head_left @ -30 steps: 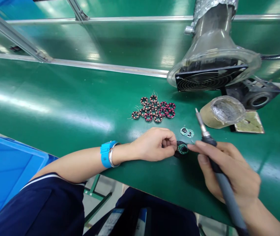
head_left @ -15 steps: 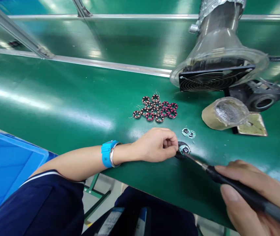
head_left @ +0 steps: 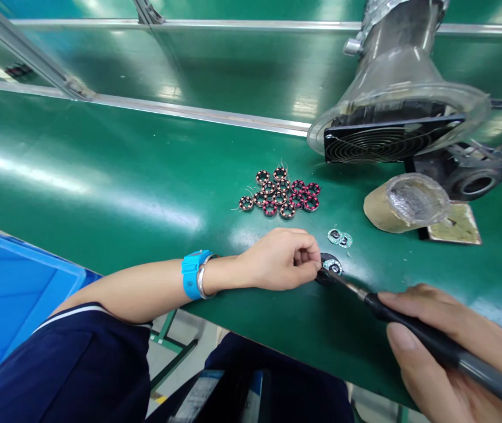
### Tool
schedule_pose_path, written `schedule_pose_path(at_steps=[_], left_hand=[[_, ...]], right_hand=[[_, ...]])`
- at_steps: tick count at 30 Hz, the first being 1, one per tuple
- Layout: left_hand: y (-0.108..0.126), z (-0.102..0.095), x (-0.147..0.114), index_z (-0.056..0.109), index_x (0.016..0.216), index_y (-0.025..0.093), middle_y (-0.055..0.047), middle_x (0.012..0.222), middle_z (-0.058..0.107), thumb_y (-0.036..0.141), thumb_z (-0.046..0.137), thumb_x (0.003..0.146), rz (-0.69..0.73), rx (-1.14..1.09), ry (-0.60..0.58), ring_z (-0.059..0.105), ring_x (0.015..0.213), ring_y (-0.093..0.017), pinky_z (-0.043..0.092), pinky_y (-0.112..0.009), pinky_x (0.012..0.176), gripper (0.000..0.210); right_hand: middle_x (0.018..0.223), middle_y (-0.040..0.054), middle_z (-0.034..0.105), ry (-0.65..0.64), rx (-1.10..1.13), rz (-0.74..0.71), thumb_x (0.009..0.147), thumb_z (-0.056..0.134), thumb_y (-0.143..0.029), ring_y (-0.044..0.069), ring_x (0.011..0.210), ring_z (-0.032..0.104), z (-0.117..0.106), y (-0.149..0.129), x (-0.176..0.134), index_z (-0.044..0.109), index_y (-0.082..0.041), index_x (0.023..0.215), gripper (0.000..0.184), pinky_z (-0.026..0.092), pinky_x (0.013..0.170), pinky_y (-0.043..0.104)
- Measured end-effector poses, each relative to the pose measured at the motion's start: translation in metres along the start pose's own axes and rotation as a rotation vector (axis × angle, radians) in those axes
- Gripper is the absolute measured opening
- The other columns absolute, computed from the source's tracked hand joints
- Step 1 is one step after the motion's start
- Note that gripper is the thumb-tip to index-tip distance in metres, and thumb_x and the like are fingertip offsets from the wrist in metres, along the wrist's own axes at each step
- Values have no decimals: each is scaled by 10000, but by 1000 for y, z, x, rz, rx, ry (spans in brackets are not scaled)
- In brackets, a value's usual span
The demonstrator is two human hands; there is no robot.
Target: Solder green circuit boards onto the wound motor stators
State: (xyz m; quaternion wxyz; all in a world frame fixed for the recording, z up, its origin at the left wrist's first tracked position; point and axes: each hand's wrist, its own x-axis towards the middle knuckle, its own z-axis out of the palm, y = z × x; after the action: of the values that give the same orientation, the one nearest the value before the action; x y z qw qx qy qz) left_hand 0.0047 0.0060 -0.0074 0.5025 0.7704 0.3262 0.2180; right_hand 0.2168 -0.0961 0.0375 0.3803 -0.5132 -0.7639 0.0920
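My right hand grips the dark handle of a soldering iron, its metal tip slanting left onto a small round circuit board. That board lies on a black round base near the table's front edge. My left hand is closed in a pinch at the base's left side; whatever is between the fingertips is too small to make out. Just behind the base lie two more round boards, overlapping. Farther back sits a cluster of small wire-wound stator rings, some copper-coloured, others red.
A clear fume hood with a black fan grille overhangs the back right. Under it stand a cardboard-like cup, a soldering iron stand and a yellowish sponge tray. A blue bin is at the left, below the table.
The iron and my right hand have shifted slightly left, bringing the tip to the board's left edge near my left fingertips. My left hand has hardly moved.
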Motion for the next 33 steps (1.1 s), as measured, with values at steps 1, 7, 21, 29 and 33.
schedule_pose_path(at_steps=[1, 7, 21, 29, 33], left_hand=[[0, 0, 0, 660, 770, 143, 25, 720, 607, 129, 632, 761, 2, 3, 0, 560, 579, -48, 478, -171, 582, 32], [0, 0, 0, 660, 767, 141, 28, 718, 601, 125, 637, 754, -11, 12, 1, 554, 582, -46, 469, -166, 583, 30], [2, 0, 0, 662, 763, 138, 29, 707, 600, 121, 619, 754, -4, 20, 18, 550, 575, -44, 463, -165, 584, 48], [2, 1, -1, 657, 756, 142, 28, 708, 599, 122, 623, 751, -3, 27, 15, 546, 582, -51, 462, -173, 586, 40], [1, 1, -1, 658, 758, 135, 31, 700, 591, 120, 629, 750, 7, 17, 22, 542, 571, -44, 462, -168, 588, 33]], right_hand=[[741, -4, 648, 2, -5, 5, 848, 577, -133, 116, 591, 616, 0, 0, 0, 630, -216, 969, 157, 463, 537, 260], [745, -3, 652, -40, -5, 35, 853, 578, -150, 125, 603, 621, -3, -1, -1, 621, -225, 989, 161, 461, 535, 266], [691, 12, 624, 92, 164, 66, 798, 589, -138, 141, 597, 606, -5, -5, 5, 664, -231, 982, 220, 460, 516, 289], [754, 8, 635, 17, 81, 34, 847, 574, -131, 123, 636, 620, -1, -1, -4, 637, -207, 978, 164, 458, 555, 279], [782, 8, 641, -1, 71, 49, 842, 575, -111, 113, 629, 615, -1, -2, -4, 641, -202, 995, 190, 451, 548, 276]])
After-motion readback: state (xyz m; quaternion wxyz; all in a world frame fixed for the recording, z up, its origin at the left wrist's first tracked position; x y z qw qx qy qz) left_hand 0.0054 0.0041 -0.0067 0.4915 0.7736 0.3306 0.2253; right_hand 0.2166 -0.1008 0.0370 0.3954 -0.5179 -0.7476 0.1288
